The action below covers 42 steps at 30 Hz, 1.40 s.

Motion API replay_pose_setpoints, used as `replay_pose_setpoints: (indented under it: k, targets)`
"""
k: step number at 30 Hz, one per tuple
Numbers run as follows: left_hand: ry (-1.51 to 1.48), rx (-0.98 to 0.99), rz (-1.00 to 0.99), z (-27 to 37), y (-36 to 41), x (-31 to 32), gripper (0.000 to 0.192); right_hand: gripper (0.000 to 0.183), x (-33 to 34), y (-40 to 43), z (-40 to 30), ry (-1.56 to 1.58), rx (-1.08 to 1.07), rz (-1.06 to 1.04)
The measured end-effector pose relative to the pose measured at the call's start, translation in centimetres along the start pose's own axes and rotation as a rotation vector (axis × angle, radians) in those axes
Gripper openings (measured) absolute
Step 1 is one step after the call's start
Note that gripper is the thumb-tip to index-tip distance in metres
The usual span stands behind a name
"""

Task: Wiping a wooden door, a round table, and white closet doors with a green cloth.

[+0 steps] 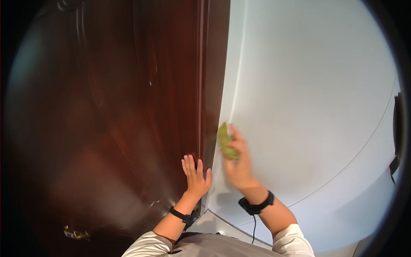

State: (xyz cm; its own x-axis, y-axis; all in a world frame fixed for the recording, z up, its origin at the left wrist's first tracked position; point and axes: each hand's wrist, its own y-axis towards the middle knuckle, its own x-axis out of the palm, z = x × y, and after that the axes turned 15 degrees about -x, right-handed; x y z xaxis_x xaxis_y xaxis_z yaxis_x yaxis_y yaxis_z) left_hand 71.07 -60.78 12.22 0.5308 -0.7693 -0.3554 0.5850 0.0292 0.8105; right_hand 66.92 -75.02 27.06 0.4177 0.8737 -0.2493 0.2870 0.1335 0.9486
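Note:
My right hand (239, 160) grips a folded green cloth (227, 143), pressed close to the pale trim where the white wall (298, 106) meets the door frame (215, 83). Motion blurs this hand a little. Lower and to the left, my left hand (196, 176) lies with spread fingers against the dark reddish-brown wooden door (167, 106), near its right edge. It holds nothing. Black bands with small devices are strapped round both wrists, and a cable hangs from the right one.
A brass-coloured door fitting (76, 233) sits at the lower left of the door. Light floor tiles (221, 226) show below, between my body and the wall base. At the far right edge is a dark object (398, 125), cut off by the lens rim.

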Motion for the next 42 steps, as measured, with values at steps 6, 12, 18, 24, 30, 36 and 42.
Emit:
replay_pose_setpoints:
  k: [6, 12, 18, 24, 30, 36, 42]
  targets:
    - [0.043, 0.012, -0.225, -1.6, -2.4, -1.2, 0.067, 0.074, 6.0, -1.5, -2.0, -0.337, -0.130, -0.142]
    - [-0.112, 0.270, 0.024, -1.1, -2.1, -2.2, 0.098, 0.079, 2.6, 10.0, -7.0, -0.484, -0.201, -0.108]
    - [-0.110, 0.335, 0.047, -2.9, -1.4, -0.5, 0.104, 0.066, 1.0, 22.1, -6.8, -0.767, -0.450, -0.063]
    - [-0.115, 0.298, -0.003, -2.3, -1.4, -0.7, 0.103, 0.066, -2.9, 33.5, -7.2, -0.756, -0.474, 0.012]
    - [-0.148, 0.322, -0.055, -2.8, -1.2, -1.4, 0.094, 0.064, -1.1, 27.8, -6.2, -0.733, -0.541, 0.034]
    - [-0.361, 0.409, -0.143, -5.5, -1.1, -1.6, 0.041, 0.070, 4.1, 9.0, -3.9, -0.727, -0.385, 0.020]
    - [-0.302, 0.361, -0.129, -6.3, -1.2, -1.9, 0.043, 0.077, 8.4, -11.0, -1.8, -0.494, -0.183, -0.076]
